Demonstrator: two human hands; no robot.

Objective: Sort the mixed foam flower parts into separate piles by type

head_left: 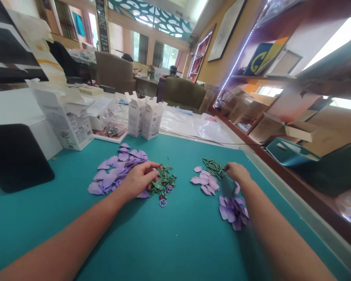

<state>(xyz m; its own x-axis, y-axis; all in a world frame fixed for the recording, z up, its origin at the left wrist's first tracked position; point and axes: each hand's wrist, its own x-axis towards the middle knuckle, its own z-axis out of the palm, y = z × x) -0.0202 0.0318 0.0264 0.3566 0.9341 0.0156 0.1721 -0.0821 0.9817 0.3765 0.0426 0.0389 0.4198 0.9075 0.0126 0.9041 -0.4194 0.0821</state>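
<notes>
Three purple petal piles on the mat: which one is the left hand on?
The biggest pile, far left. The left hand rests on its right edge, beside the green pieces. The two smaller piles lie by the right hand.

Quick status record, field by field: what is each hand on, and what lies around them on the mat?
left hand: on the mat, fingertips at the green pieces pile
right hand: fingertips at the green sticks
large purple petal pile: left of the left hand
pale pink petals: between the hands
small purple petal pile: beside the right forearm
surface: teal mat
behind: white cartons
</notes>
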